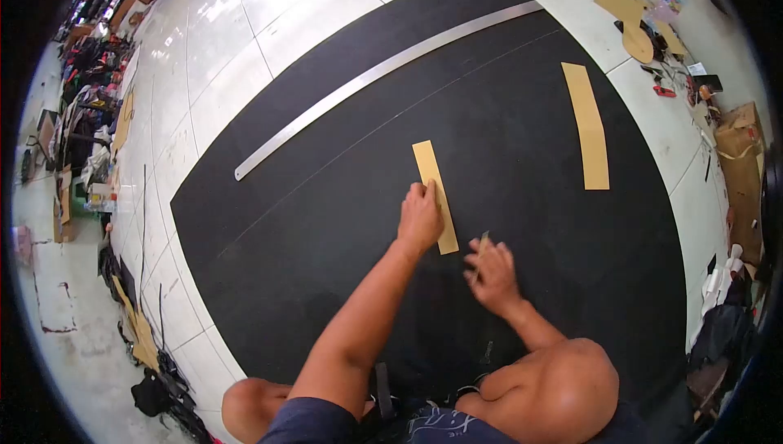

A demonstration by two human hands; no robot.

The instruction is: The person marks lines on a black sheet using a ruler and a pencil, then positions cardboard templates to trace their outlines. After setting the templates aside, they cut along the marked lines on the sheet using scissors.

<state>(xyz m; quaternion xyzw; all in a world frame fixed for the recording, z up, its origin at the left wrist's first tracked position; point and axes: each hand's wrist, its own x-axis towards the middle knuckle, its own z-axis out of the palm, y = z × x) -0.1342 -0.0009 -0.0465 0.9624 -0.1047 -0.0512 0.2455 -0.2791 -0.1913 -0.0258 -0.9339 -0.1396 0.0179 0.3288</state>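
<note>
I've L hand point(420, 220) half-open, pressing tan strip point(446, 236) flat; R hand point(496, 277), approx. 4 o'clock, pinches slim item point(484, 243). Strip's prob. light, stiff-ish; pin mid-length.

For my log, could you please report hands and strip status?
Left hand pressing nearer tan strip onto black sheet. Right hand holding something small, unclear. Metal ruler clear of hands.
</note>
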